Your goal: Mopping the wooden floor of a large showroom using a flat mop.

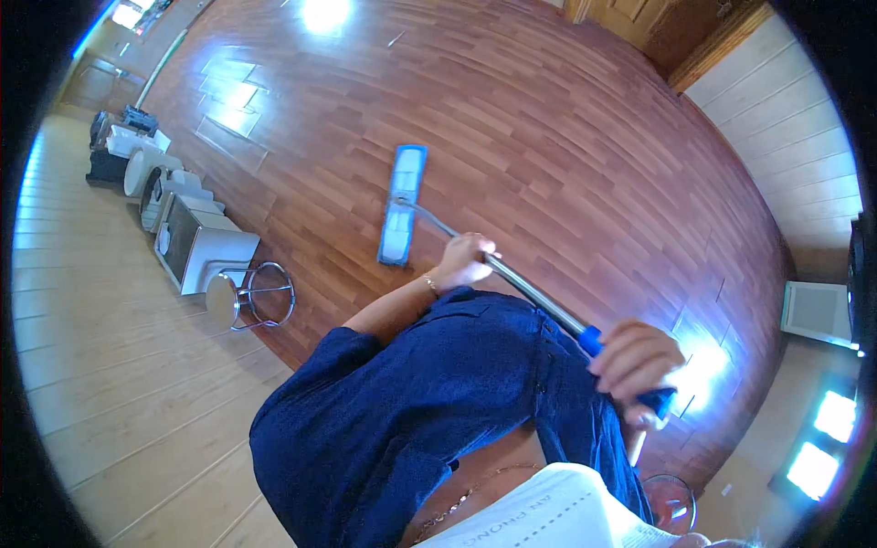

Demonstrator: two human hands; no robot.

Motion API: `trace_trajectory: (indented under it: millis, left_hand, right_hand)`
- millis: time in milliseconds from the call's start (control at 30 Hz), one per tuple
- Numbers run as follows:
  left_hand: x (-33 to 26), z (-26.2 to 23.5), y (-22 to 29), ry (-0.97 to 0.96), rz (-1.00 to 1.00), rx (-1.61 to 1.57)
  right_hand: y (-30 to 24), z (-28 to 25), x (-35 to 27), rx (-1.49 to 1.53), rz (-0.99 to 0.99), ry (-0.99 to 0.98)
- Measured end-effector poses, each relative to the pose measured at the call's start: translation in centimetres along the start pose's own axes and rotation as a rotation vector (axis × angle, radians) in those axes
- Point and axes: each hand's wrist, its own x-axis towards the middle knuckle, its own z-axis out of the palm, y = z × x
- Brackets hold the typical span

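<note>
I hold a flat mop with a blue and white head (402, 205) resting on the reddish wooden floor (566, 146). Its silver pole (530, 290) runs diagonally from the head back toward me. My left hand (464, 260) grips the pole about midway. My right hand (637, 361) is closed around the blue grip at the pole's upper end. My dark blue sleeve and shirt (429, 402) fill the lower middle of the view.
A round metal stool (248, 294) stands by the pale wall at left, beside a white cabinet (203, 248) and several appliances in a row (137, 160). A white unit (816, 312) sits at the right wall. A wooden door (639, 18) is at the top right.
</note>
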Motion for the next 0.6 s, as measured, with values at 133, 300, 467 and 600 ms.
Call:
trace_trajectory:
  millis: [133, 300, 467, 600]
  left_hand:
    - [-2.5, -1.0, -4.5, 0.079, -0.063, -0.03]
    - [-1.7, -1.5, -3.7, 0.05, -0.147, 0.072]
    - [1.6, -0.5, 0.8, 0.048, 0.061, 0.007]
    - [3.4, 0.7, 5.1, 0.053, 0.164, -0.11]
  right_hand:
    - [2.4, 2.1, 0.6, 0.101, 0.162, -0.01]
    - [1.1, 1.0, 2.0, 0.11, 0.285, -0.009]
    - [-4.3, 0.0, 4.5, -0.049, 0.196, -0.116]
    - [-7.1, 0.5, 6.1, -0.207, 0.061, -0.228]
